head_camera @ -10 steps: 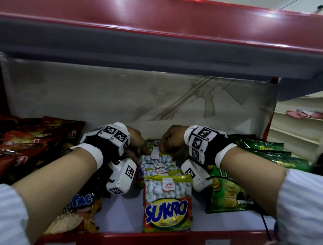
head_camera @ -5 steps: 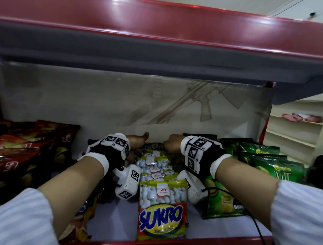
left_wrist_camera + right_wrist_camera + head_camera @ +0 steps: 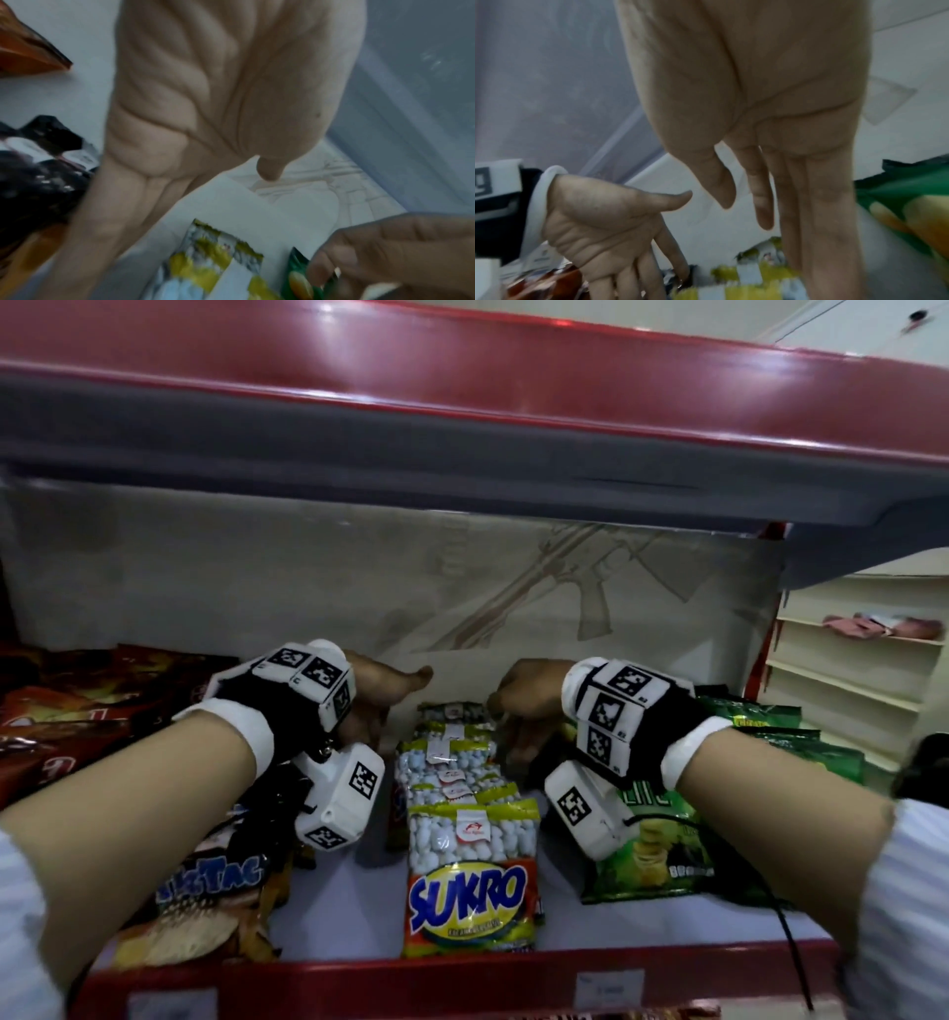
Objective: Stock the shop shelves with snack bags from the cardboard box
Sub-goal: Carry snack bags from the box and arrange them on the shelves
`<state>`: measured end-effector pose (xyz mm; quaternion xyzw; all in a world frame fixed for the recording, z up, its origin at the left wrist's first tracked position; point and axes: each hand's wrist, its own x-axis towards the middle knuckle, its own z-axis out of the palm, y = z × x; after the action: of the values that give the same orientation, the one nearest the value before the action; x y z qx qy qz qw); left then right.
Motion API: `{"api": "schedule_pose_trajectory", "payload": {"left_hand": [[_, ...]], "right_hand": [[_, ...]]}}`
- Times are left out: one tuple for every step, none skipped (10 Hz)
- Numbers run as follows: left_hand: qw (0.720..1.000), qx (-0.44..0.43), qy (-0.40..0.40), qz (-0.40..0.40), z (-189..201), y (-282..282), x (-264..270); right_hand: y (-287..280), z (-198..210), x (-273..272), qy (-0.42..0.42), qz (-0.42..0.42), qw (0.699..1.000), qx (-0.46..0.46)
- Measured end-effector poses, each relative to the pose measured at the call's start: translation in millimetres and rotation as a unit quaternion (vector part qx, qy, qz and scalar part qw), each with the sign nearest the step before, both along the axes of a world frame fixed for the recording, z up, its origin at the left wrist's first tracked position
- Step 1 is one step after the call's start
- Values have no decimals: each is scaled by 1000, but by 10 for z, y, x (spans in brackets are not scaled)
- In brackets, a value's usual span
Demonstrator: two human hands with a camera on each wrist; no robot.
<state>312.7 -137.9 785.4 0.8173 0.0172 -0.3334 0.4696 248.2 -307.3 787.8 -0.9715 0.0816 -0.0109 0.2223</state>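
Sukro snack bags [image 3: 470,819] lie in an overlapping row down the middle of the shelf [image 3: 328,911], front bag at the red front edge, back bags near the rear wall. Row's far end also shows in the left wrist view [image 3: 205,261] and the right wrist view [image 3: 754,270], blurred.

Left hand [image 3: 369,695] sits just left of the row's back end, fingers pointing down beside the bags, thumb stuck out toward the right hand. Right wrist view shows its palm [image 3: 603,227] with fingers straight and spread, nothing held. Contact with the bags: cannot tell.

Right hand [image 3: 524,706] sits just right of the row's back end, fingers extended down along the bags; right wrist view [image 3: 782,142] shows them straight, nothing gripped.

Green chip bags [image 3: 662,845] lie toward the shelf's right edge, one under the right wrist. Tic Tac bag [image 3: 205,891] lies at the front left corner, red bags [image 3: 67,711] stacked at the left edge. Grey-and-red upper shelf [image 3: 462,428] overhangs everything. Another shelving unit [image 3: 852,670] stands far right.
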Motion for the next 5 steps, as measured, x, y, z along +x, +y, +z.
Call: {"api": "schedule_pose_trajectory", "payload": {"left_hand": [[994,-71,31,-83,-140,27,-133],[993,-79,12,-83,-227,-2,-166],[996,-19,-47,-78,-246,78,-224],[993,27,-45,-109,-212,153,-317],[988,29,-5,-155,-211,191,-470]], "right_hand": [[93,-138,-159,94,9,996,-12],[127,-254,-193,123,4,992,-6],[126,-394,-235,104,30,994,-15],[105,-436,-298,76,30,996,32],[110,-413,-336,41,18,997,68]]}}
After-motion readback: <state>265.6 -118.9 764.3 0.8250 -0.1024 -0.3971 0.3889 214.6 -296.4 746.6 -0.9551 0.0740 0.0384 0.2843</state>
